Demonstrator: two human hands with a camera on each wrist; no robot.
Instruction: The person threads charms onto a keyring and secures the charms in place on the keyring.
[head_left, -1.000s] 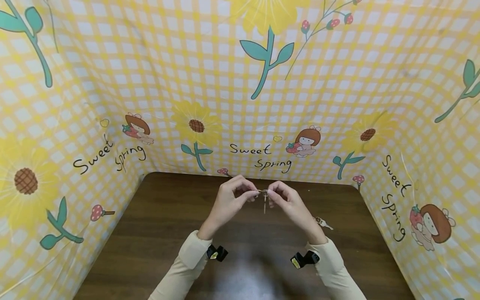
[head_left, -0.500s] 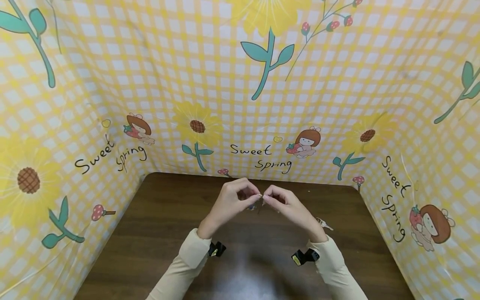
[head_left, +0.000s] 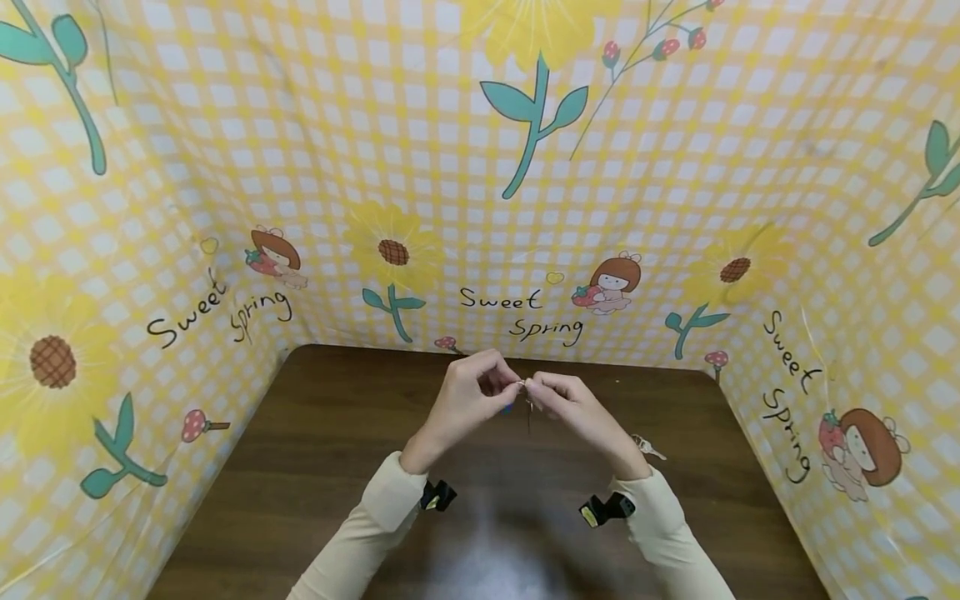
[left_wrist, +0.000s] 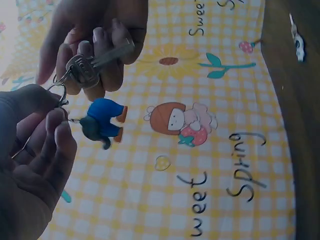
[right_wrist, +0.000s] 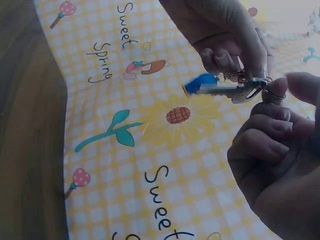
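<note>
In the head view, my left hand (head_left: 467, 393) and right hand (head_left: 577, 405) meet fingertip to fingertip above the table. A small elephant keychain (left_wrist: 104, 114), blue-bodied with a dark head and orange feet, dangles by the left fingers, which pinch its metal link. Thumb and forefinger of the right hand grip a metal key ring (right_wrist: 274, 94). From the joined rings a silver key (left_wrist: 86, 72) sticks out, in front of the right hand's curled fingers in the left wrist view. Fingertips partly cover where ring and link meet.
On the brown wooden table (head_left: 315, 467), another small bunch of keys (head_left: 649, 448) lies beyond the right forearm. A yellow checked cloth (head_left: 480, 217) with flowers and lettering rises around the table's back and sides.
The hands have drawn slightly closer together, and the right fingers have shifted left to the ring. The hanging key has turned edge-on. The keys on the table have not moved.
</note>
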